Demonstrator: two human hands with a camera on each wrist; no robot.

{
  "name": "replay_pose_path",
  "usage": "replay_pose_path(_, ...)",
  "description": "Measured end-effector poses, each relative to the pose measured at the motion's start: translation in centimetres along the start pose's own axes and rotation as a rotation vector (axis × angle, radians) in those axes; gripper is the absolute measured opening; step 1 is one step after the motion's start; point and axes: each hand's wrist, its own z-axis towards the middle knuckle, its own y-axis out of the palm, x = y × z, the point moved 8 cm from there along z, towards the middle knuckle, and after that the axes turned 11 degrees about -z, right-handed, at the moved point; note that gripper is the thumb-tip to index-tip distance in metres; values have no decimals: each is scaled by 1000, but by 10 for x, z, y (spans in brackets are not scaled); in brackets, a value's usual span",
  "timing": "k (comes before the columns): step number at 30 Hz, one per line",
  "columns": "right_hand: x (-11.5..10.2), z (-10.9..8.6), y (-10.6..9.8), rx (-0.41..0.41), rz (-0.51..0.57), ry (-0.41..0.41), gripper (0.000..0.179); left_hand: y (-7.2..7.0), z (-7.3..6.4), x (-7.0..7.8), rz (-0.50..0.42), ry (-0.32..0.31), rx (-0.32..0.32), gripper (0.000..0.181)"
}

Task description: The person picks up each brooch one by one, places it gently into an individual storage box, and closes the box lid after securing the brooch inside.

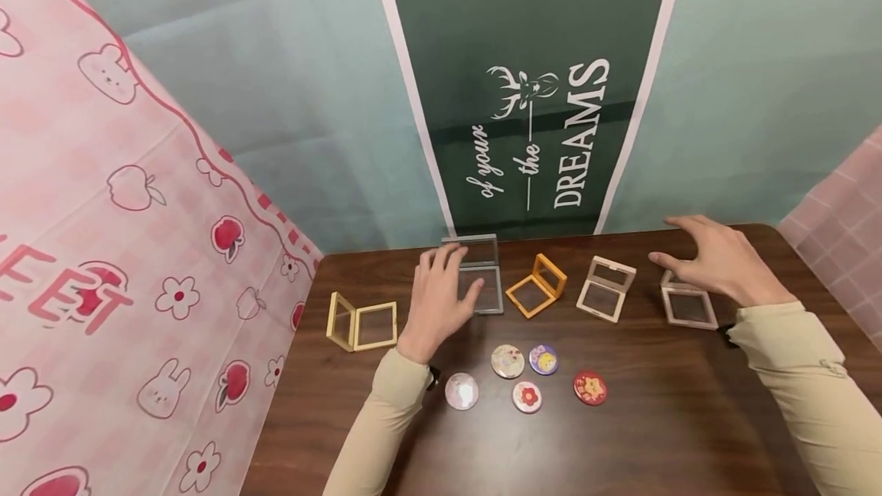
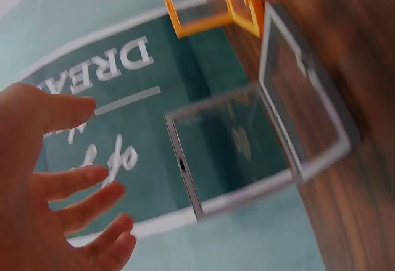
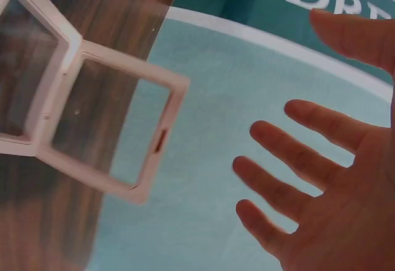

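My left hand (image 1: pixel 437 297) hovers over the left edge of a grey hinged frame case (image 1: pixel 491 293), fingers spread and holding nothing. That case stands unfolded with clear panes; in the left wrist view, the grey case (image 2: pixel 311 107) is apart from the fingers (image 2: pixel 86 206). Above a pale pink hinged case (image 1: pixel 691 310) at the right, my right hand (image 1: pixel 723 262) is held in the air, thumb apart from the fingers. It partly hides that case's raised lid in the head view. The right wrist view shows a gap between the pale pink case (image 3: pixel 133 66) and the fingertips (image 3: pixel 247 166).
Between the hands stand an orange case (image 1: pixel 550 275) and a cream case (image 1: pixel 598 314), both unfolded; a yellow case (image 1: pixel 375 345) is at the left. Several round badges lie nearer, including a red badge (image 1: pixel 589 388) and a pink badge (image 1: pixel 462 391). A fabric backdrop (image 1: pixel 331 136) rises behind.
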Motion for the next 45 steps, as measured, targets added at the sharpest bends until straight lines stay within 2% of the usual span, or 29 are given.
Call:
replay_pose_path(3, 13, -4, 11, -75, 70, 37, 82, 9, -11, 11, -83, 15, -49, 51)
replay_pose_path(8, 39, -15, 19, -79, 136, 74, 75, 37, -23, 30, -213, 3, -188, 49)
replay_pose_path(13, 60, -28, 28, -77, 168, 101, 69, 64, -30, 49, -240, 22, -281, 47)
replay_pose_path(22, 87, -45, 55, -168, 217, 120, 65, 106, -44, 84, -281, 76, -397, 45)
replay_pose_path(28, 100, -47, 69, -177, 233, 139, 58, 129, -56, 103, -247, 121, -475, 45)
replay_pose_path(32, 100, -47, 74, -176, 228, 123, 49, 140, -64, 113, -165, 162, -523, 46)
replay_pose_path(36, 98, -51, 75, -142, 232, 107, 28, 148, -69, 122, -82, 184, -568, 49)
replay_pose_path(40, 96, -52, 74, -94, 243, 99, 10, 155, -71, 127, -21, 188, -587, 50)
replay_pose_path(45, 94, -51, 78, -97, 235, 112, 11, 159, -78, 127, 41, 165, -592, 50)
